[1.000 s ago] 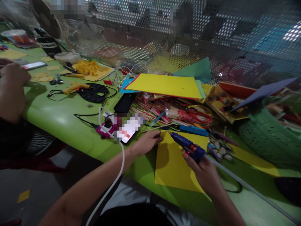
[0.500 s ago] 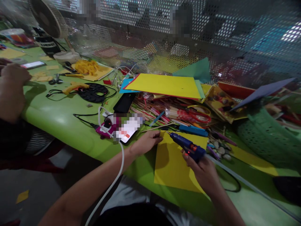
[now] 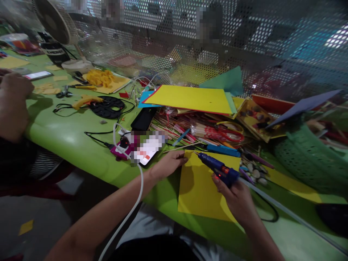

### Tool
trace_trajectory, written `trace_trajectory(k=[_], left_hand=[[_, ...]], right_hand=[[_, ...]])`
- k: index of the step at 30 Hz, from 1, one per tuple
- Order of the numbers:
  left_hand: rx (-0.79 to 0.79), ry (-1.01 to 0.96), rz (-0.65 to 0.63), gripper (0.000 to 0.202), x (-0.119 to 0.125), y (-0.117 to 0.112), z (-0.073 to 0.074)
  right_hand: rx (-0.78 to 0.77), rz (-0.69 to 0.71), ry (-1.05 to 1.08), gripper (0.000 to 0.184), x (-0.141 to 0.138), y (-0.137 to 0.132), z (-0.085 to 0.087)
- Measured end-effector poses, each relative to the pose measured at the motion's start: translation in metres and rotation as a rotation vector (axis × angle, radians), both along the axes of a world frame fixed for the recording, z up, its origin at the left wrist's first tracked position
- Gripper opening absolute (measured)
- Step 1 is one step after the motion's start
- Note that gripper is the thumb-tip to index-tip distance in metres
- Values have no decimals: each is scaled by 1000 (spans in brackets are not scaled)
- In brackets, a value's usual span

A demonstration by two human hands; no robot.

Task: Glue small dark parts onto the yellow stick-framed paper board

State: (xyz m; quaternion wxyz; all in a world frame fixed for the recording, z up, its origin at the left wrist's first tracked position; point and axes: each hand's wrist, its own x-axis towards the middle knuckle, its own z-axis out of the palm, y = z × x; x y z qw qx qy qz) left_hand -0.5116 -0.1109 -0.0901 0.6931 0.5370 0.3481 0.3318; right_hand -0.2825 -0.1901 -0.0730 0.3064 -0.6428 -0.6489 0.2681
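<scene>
A blue hot glue gun (image 3: 221,170) with a small red light is gripped in my right hand (image 3: 235,192). Its nozzle points left over the top edge of a yellow paper sheet (image 3: 201,192) lying on the green table. A clear glue stick (image 3: 288,210) runs out from the gun's back. My left hand (image 3: 174,162) has its fingers closed at the sheet's upper left corner; the fingertips are partly hidden. Close behind that hand lie a thin stick (image 3: 185,147) and a lit phone (image 3: 149,148).
A purple power socket (image 3: 123,148) with a white cable sits to the left. Behind are bundled sticks (image 3: 217,132), stacked coloured paper (image 3: 190,98) and a blue cutter (image 3: 223,149). A green basket (image 3: 312,156) stands right. Another person's hand (image 3: 16,85) is far left.
The glue gun and my right hand have shifted slightly right. My left hand stays at the sheet's corner, almost unmoved.
</scene>
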Motion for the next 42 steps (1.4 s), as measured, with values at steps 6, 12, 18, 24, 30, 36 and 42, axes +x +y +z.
trace_trajectory(k=[6,12,18,24,30,36,42], left_hand=[[8,39,1,18,-1,0,1],[0,-23,3,17,0,1,-3],[7,13,16,15,0,-1,1],[40,80,37,11,-2,-2,3],[1,-15,6,18,1,0,-2],[0,-17,19,20,-1,0,-4],[18,67,53,15,-2,-1,-1]], right_hand=[[1,23,-11,37,-1,0,-2],[-4,9,-6,37,1,1,-2],[7,16,14,36,1,0,-3],[-3,47,-11,33,-1,-1,-3],[33,5,-53,35,0,1,2],[51,8,-34,34,-1,0,3],[7,55,-29,34,-3,-1,1]])
